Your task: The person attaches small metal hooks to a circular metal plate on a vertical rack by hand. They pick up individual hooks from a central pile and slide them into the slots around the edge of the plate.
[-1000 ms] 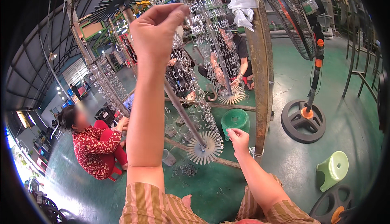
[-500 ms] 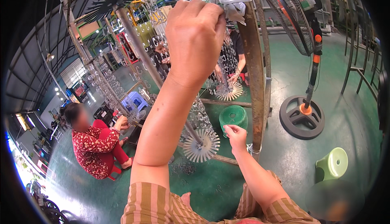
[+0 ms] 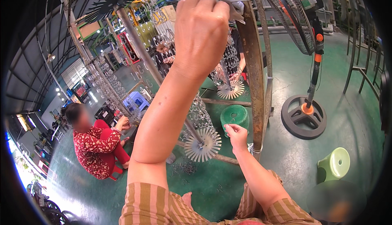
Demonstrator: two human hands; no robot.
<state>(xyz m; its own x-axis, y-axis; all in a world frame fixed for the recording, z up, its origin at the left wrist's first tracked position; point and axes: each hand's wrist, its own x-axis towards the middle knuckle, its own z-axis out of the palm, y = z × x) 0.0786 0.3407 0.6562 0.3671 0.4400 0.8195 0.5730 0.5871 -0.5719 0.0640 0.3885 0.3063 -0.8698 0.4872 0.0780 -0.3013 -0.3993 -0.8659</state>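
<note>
Metal chains (image 3: 201, 114) hang below the left hand (image 3: 203, 29), left of the right hand (image 3: 237, 136), grips unclear.

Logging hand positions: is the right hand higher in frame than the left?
No, the left hand is near the top, the right hand below.

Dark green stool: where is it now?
In the head view, the dark green stool is right of centre, between the silver toothed disc and the rusty post, partly behind the right hand.

And here's our single view, a wide head-worn fisheye peering forward and down, the left arm (image 3: 161, 115) looming close, the green floor (image 3: 286, 159) spreading farther off
</note>
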